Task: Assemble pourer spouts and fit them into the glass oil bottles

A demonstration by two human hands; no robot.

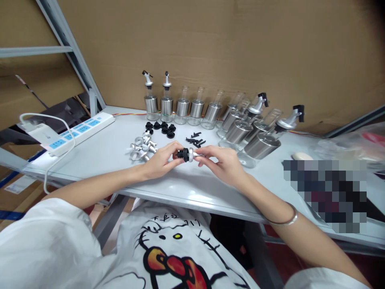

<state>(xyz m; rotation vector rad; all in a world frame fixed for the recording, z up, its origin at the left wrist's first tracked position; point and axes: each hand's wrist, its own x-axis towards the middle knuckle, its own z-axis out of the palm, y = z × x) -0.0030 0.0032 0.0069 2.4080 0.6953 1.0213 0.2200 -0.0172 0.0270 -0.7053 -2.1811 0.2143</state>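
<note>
Above the front of the table, my left hand (165, 159) pinches a black ribbed stopper (183, 154). My right hand (221, 160) grips the silver pour spout (191, 154) whose flange meets that stopper; its narrow end is partly hidden by my fingers. Left of my hands lies a pile of silver pour spouts (141, 147). Behind them several black stoppers (164, 129) are grouped. Small black levers (196, 141) are scattered just beyond my fingers.
A row of glass bottles with steel sleeves (197, 108) stands along the back; some, like the right-front bottle (261, 146), carry pourers. A white power strip (81, 132) with a plugged cable sits at left. At right are a plastic bag (355, 146) and a pixelated patch.
</note>
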